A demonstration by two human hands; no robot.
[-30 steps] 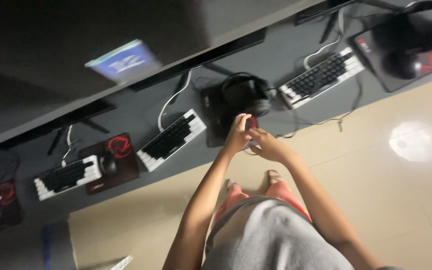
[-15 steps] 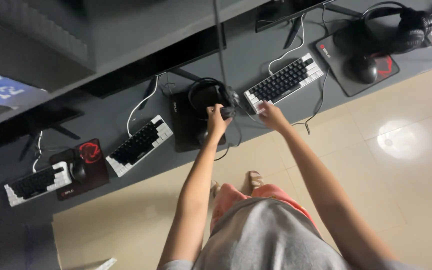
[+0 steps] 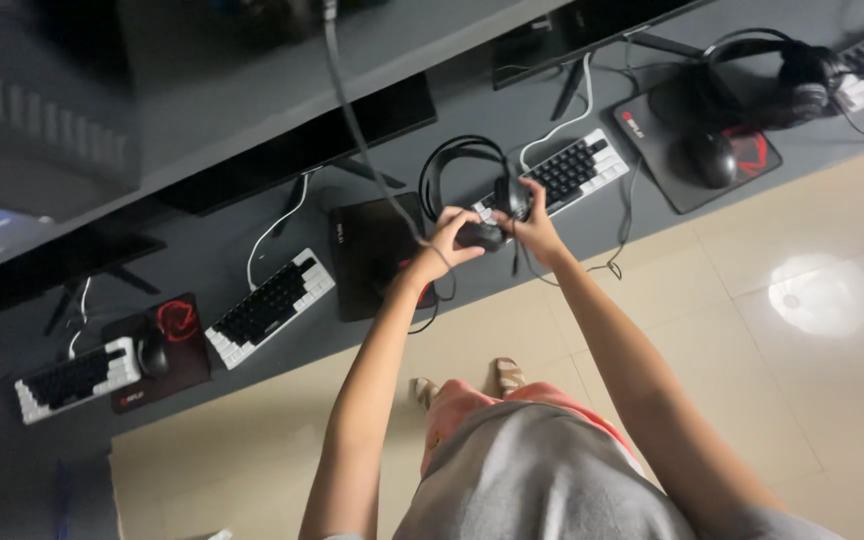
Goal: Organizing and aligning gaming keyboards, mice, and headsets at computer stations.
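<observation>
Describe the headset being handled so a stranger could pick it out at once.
Follow the long grey desk to the black mouse pad at its middle. The black headset lies just right of it. Unlike the headset at the far right, both hands grip it.

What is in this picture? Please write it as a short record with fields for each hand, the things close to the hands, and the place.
left hand: grips a black mouse, lifted off the desk
right hand: holds the lower earcup of the black headset
cable: runs from the hands up out of view
below the hands: dark mouse pad, black-and-white keyboard
desk: long, grey, with more keyboards, pads and monitors in a row
floor: beige tiles
</observation>
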